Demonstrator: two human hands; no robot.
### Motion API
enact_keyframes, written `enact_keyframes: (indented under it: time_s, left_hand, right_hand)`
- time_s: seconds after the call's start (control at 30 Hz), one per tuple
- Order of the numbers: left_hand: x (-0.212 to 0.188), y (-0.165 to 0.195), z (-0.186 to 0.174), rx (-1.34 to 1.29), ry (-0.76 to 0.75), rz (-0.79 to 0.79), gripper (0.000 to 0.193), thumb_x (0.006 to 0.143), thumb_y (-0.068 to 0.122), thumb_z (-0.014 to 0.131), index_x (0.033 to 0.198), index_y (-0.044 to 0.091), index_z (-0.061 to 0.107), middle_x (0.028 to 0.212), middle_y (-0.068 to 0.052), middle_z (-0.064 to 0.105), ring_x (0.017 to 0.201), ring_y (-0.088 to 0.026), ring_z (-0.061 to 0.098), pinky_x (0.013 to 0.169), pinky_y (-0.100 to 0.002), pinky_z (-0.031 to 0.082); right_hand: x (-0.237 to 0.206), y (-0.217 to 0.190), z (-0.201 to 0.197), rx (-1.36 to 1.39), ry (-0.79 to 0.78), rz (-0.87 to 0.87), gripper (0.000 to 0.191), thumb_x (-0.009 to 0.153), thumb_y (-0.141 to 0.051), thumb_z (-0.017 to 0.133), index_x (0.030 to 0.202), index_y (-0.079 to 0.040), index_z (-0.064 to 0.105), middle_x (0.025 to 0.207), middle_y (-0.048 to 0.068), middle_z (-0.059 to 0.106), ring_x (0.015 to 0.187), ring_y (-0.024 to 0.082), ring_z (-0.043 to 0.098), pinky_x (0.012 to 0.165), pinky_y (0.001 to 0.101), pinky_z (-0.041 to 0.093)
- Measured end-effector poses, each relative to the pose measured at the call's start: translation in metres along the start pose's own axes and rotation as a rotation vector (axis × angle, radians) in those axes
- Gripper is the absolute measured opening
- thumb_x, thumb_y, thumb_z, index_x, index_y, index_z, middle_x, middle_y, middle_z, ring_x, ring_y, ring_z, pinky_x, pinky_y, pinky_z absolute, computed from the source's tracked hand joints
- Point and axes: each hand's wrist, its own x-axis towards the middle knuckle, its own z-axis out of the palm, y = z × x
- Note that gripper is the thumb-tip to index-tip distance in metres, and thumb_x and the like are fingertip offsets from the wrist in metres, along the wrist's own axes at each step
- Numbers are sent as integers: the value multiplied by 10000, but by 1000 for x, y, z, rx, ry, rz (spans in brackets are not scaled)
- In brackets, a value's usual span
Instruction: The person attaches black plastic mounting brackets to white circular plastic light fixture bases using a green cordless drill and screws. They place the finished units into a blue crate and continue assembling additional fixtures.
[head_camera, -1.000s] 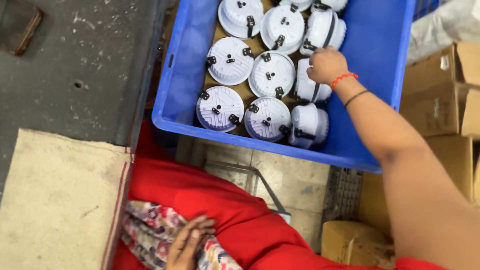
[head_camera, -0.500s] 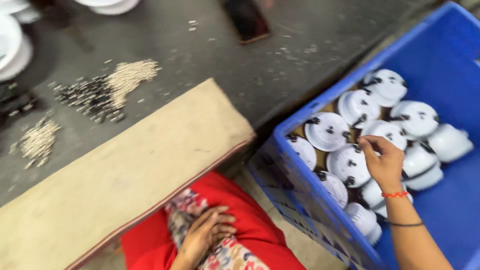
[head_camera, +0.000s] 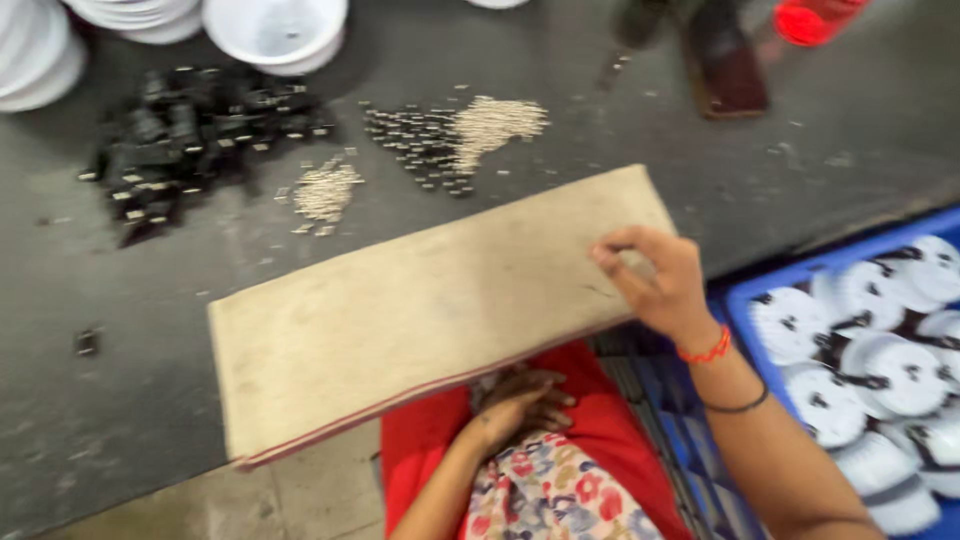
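right hand pinched over the beige mat

right hand (head_camera: 660, 285) hovers at the right end of the flat beige rectangular fabric mat (head_camera: 420, 310), fingers (head_camera: 615, 255) curled in toward the thumb in a pinch. whether something small sits in that pinch cannot be told; the frame is blurred. red thread band and thin dark band on the wrist.

the mat lies tilted on the dark grey worktable (head_camera: 120, 380), its near edge overhanging the person's lap.

left hand (head_camera: 520, 405) rests slack in the lap on red cloth, just under the mat's near edge, fingers loosely bent, gripping nothing.

to the right, below table level, a blue plastic crate (head_camera: 735, 300) holds round white plastic housings with black fittings (head_camera: 880, 370), packed side by side.

beyond the mat on the table: a heap of small pale metal pins (head_camera: 490, 120) beside darker small pieces, a smaller scatter of pale pins (head_camera: 325, 190), a pile of black plastic parts (head_camera: 180, 130) further left. white round dishes (head_camera: 275, 25) stacked along the far edge.
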Motion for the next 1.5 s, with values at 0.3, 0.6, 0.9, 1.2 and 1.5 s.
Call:
enact_keyframes:
  time_s: [0.3, 0.6, 0.9, 1.2, 1.5]
  left_hand:
    - [-30, 25, -16, 1302, 454, 273, 394, 938, 403, 676, 1211, 124, 726, 1199, -125, 721, 1162, -312, 649, 969, -447, 475]
    - [-33, 47, -21, 933, 252, -106, 444, 951, 420, 611, 1275, 126, 687, 1293, -123, 686, 1219, -307, 628, 1015, -412, 465]
    - [-5, 39, 14, 1024, 324, -16, 459, 1000, 418, 540, 1307, 100, 663, 1360, -136, 657, 1269, -310, 603, 1054, -394, 450]
    - [-85, 53, 84, 1370, 400, 32, 454, 972, 381, 567, 1293, 76, 665, 1320, -146, 682, 1218, -326, 643, 1029, -384, 488]
    - [-162, 143, 55, 1248, 959, 793, 345, 886, 128, 601, 1208, 67, 708, 1060, -94, 784, 960, -229, 739, 862, -340, 564]
  right_hand:
    - [52, 26, 85, -124, 55, 190, 158, 995, -174, 744, 1087, -46, 759, 804, 75, 685, 682, 104, 563, 650, 260, 461]
    - [55, 44, 71, -145, 2, 218, 179, 926, -174, 744, 1042, -38, 744, 898, 115, 735, 779, 183, 684, 738, 323, 533]
    - [62, 41, 52, -47, -124, -95, 139, 879, -169, 759, 961, -59, 737, 941, 107, 732, 880, 298, 671, 792, 385, 518]
    - [51, 39, 48, 30, -133, -25, 161, 912, -190, 755, 999, -55, 746, 931, 103, 734, 865, 260, 701, 779, 355, 535]
    - [57, 53, 52, -42, -155, -43, 186, 948, -224, 761, 1053, -71, 755, 963, 107, 721, 876, 240, 664, 796, 338, 513]
